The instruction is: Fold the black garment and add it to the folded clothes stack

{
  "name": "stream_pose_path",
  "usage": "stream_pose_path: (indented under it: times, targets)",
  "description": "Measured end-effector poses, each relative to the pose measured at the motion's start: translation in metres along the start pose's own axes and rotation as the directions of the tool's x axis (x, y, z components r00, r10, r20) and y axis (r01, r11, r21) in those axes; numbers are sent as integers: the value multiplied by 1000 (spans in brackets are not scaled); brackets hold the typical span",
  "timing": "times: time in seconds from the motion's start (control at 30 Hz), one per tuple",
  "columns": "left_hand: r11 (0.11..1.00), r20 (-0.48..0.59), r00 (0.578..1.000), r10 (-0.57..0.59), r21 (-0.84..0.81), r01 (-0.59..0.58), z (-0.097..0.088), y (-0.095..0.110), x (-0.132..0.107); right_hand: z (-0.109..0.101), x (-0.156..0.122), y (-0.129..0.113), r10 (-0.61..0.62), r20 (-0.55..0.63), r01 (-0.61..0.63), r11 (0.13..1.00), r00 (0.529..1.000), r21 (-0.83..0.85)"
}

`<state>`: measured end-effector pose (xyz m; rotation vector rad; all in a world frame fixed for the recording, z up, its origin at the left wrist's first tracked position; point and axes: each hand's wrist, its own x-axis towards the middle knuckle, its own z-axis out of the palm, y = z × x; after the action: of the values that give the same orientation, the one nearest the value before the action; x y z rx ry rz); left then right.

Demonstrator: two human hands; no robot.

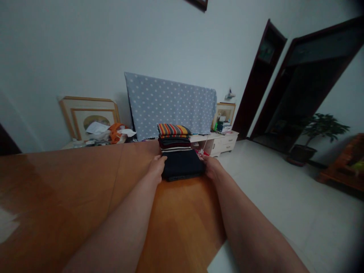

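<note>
A stack of folded clothes (178, 151) sits near the far edge of a wooden table (71, 189). The top piece is striped orange, red and dark; the bottom piece is dark navy. My left hand (157, 167) presses against the stack's left side, fingers curled at the navy piece. My right hand (212, 166) holds the right side of the stack, its fingers hidden behind the cloth. Both arms reach straight out across the table.
Behind the table stands a low white cabinet (224, 142) with a screen under a grey dotted cover (170, 104), picture frames (88, 117) and clutter. White tiled floor lies right, with a potted plant (318, 132) and dark doorways (301, 83).
</note>
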<state>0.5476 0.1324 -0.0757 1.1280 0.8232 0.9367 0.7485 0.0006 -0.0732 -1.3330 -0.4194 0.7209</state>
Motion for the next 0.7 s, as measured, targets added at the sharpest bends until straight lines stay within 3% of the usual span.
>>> stream_pose_path:
  times: [0.2,0.33,0.47,0.57,0.7]
  targets:
    - [978,-99,992,82,199,-61,0,7,-5,-10,0,-6,97,-34,-99,992,995,-79]
    - [976,-76,995,62,215,-45,-2,9,-7,-17,-4,-11,123,25,-115,968,992,-222]
    - [970,-31,999,42,242,-34,-3,8,-9,-19,-8,-13,69,121,-12,910,990,-415]
    - [971,-35,997,64,234,-54,-3,5,-9,-16,-5,-10,-3,150,58,928,989,-368]
    - [975,-83,993,84,212,-65,-2,2,-7,-9,2,-3,-109,84,128,956,990,-264]
